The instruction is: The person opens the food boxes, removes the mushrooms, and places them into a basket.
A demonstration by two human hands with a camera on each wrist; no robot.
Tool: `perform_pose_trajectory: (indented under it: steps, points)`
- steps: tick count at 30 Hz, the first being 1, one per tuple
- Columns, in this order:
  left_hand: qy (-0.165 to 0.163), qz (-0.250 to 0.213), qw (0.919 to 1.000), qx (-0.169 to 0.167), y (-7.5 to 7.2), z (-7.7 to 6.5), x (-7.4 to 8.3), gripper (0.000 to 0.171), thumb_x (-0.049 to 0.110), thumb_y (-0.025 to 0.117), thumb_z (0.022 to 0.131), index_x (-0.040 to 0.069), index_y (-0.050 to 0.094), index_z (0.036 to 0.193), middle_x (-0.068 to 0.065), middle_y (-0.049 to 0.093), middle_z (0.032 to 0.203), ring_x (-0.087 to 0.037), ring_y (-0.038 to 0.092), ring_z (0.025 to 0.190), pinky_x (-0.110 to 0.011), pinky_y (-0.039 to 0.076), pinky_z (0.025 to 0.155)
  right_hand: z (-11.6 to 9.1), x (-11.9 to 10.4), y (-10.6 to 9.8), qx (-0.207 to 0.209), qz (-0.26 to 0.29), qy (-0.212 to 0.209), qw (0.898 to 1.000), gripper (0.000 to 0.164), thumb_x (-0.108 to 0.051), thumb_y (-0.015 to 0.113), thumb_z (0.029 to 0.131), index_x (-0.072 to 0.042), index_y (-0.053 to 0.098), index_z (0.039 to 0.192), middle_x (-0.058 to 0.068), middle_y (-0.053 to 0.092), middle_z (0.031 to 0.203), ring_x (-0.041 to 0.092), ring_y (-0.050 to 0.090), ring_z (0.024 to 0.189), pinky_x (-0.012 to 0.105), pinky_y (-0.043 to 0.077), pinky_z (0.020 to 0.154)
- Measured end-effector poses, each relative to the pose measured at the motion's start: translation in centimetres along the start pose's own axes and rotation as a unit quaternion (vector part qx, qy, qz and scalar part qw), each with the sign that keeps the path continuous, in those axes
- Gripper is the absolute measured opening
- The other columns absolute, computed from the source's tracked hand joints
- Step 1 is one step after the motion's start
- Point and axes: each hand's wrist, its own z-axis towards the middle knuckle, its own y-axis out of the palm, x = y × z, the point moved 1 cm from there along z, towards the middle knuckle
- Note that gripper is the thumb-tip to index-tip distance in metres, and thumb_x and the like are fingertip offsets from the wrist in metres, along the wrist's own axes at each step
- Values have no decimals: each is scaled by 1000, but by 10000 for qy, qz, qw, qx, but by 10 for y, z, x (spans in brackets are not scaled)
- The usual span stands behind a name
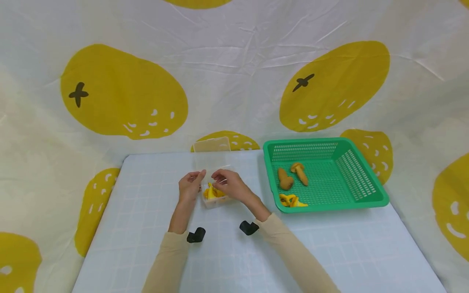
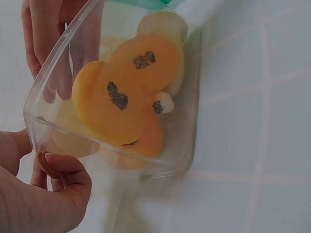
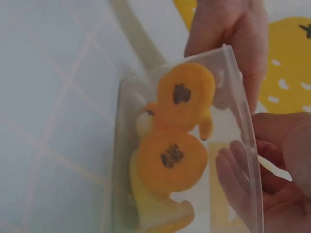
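A small clear plastic box (image 1: 216,202) stands on the table, its hinged lid (image 1: 212,156) raised upright at the back. Yellow-orange mushrooms (image 1: 210,192), some with round faces bearing dark patches, fill it; they show through the wall in both wrist views. My left hand (image 1: 188,188) is at the box's left rear corner, thumb and curled fingers pinching the rim in the left wrist view. Over the box's right side reaches my right hand (image 1: 232,185), fingers loosely bent beside the rim, holding no mushroom. Part of the box's rear is hidden by the hands.
To the right stands a green plastic basket (image 1: 329,207). Inside lie a thick brown mushroom (image 1: 285,179), a slimmer brown one (image 1: 299,173) and a yellow clump (image 1: 292,200) at the near left corner. A white curtain with yellow fruit prints hangs behind the table (image 1: 132,211).
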Motion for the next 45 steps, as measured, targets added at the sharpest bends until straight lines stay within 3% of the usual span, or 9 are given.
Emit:
perform_pose_trajectory:
  steps: [6,10,17,23,28,36,45]
  points:
    - [-29,-33,10000,-48,1,2,0,39,32,79,93,1,66,112,2,63,91,-10,50,65,-17,45,57,3,2,7,-457,-425,61,9980,33,-6,67,98,9,62,127,24,65,126,37,64,112,44,53,99]
    - [-65,-6,10000,-74,0,2,0,41,34,79,93,1,66,113,2,63,92,-9,50,66,-17,45,58,2,-1,10,-601,-822,242,9945,32,-11,67,99,5,65,126,19,68,124,32,65,110,41,53,98]
    - [-87,40,9999,-101,0,1,0,42,36,78,93,1,66,114,-1,65,98,-12,52,72,-17,45,60,-2,-2,15,-239,-898,203,9955,24,-11,70,98,-1,70,120,10,71,115,22,64,102,34,53,95]
    - [62,-36,10000,-46,1,-2,-1,38,32,78,94,0,66,111,3,65,91,-8,52,70,-17,44,58,-11,0,16,470,-57,-104,9988,20,-8,73,96,-3,70,116,9,69,113,23,65,100,35,56,94]
    - [180,-42,9998,-20,2,-2,-2,38,32,78,93,-1,67,109,5,65,86,-7,51,68,-18,44,58,-17,1,12,850,649,-419,9934,18,-4,72,96,-3,71,113,9,68,112,23,68,102,35,58,91]
    - [179,30,9998,77,3,-1,-4,39,34,80,92,1,69,109,4,66,85,-13,53,71,-18,45,57,-25,6,-3,1263,1400,-340,9815,26,-7,69,98,-5,67,124,15,65,124,23,64,111,30,55,95]
    - [34,169,9998,75,3,-3,-2,40,37,77,94,3,67,111,3,64,90,-13,49,73,-18,44,59,-40,3,-40,1743,2064,-193,9626,21,-3,71,96,4,70,117,20,67,119,30,64,104,26,57,87]
